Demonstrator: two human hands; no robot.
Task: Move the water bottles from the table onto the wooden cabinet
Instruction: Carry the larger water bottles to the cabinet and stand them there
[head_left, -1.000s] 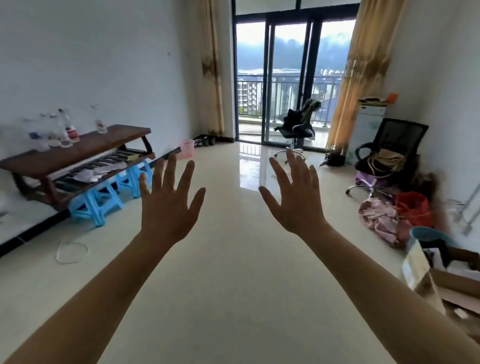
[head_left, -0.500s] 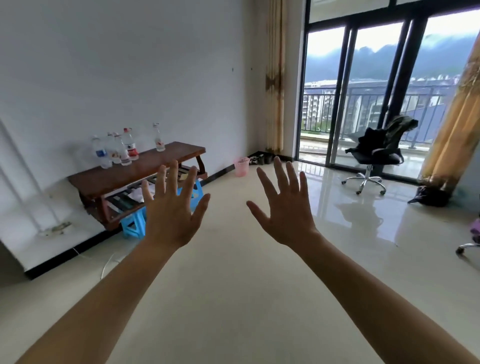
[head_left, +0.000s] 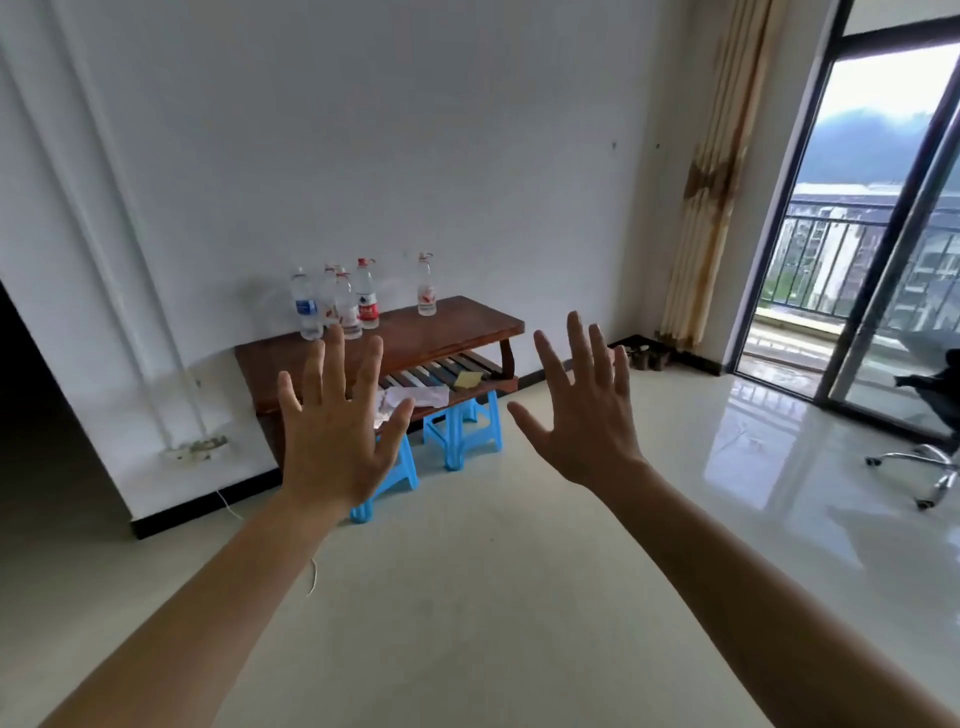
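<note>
Both arms stretched forward into the middle of the frame, palms away from the camera, backs of the hands toward it. Left hand (head_left: 332, 436) left of centre, fingers (head_left: 368, 370) fanned wide apart and pointing up, thumb splayed to the right; nothing held, nothing touched, only air around it. Right hand (head_left: 587, 418) right of centre at about the same height, likewise spread flat with all fingers separated, thumb splayed to the left, empty and in contact with nothing. Clear gap between the two hands, neither one touching the other. Behind them, in the centre-left of the frame against the white wall (head_left: 415, 130), a low wooden cabinet (head_left: 457, 325) with a slatted lower shelf carrying some papers (head_left: 415, 397) (partly hidden by the left hand). Five water bottles on the cabinet top, all upright: a cluster of four (head_left: 337, 306) toward its left end, standing close together, one with a blue label and at least one with a red label, and a single bottle (head_left: 426, 286) apart from them farther right. Two blue plastic stools (head_left: 462, 431) on the floor just in front of the cabinet. Along the right edge of the frame, a glass balcony door (head_left: 883, 234) with a curtain (head_left: 711, 171) beside it, and part of an office chair (head_left: 930, 462) at lower right on the glossy floor.
</note>
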